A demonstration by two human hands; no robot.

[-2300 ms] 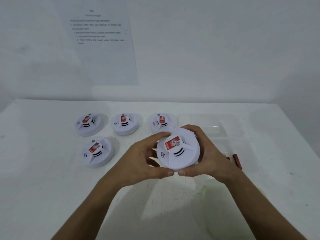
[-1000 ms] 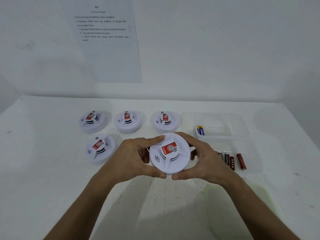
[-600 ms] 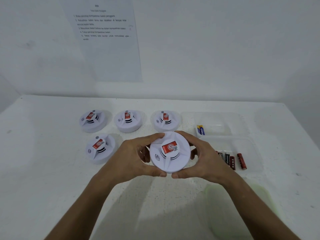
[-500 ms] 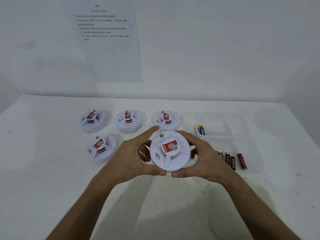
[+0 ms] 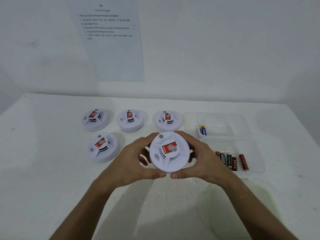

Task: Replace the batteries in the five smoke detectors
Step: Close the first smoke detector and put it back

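I hold a white round smoke detector (image 5: 168,152) with a red label, face up, just above the table. My left hand (image 5: 133,161) grips its left rim and my right hand (image 5: 202,160) grips its right rim, thumbs meeting at the near edge. Four more detectors sit on the table: three in a back row (image 5: 94,119) (image 5: 131,120) (image 5: 167,120) and one at front left (image 5: 103,147). A clear tray (image 5: 254,153) at right holds several used batteries (image 5: 232,161). Behind it another clear tray (image 5: 225,118) holds a blue-yellow battery (image 5: 203,130).
The white table (image 5: 43,170) ends at a white wall, where a printed instruction sheet (image 5: 110,40) hangs. A pale green translucent lid (image 5: 242,210) lies at the near right, partly under my right forearm.
The held detector has turned in my hands, so its small grey button now shows at the top left of the face. It also dropped lower and closer to the table than 2.3 s ago.
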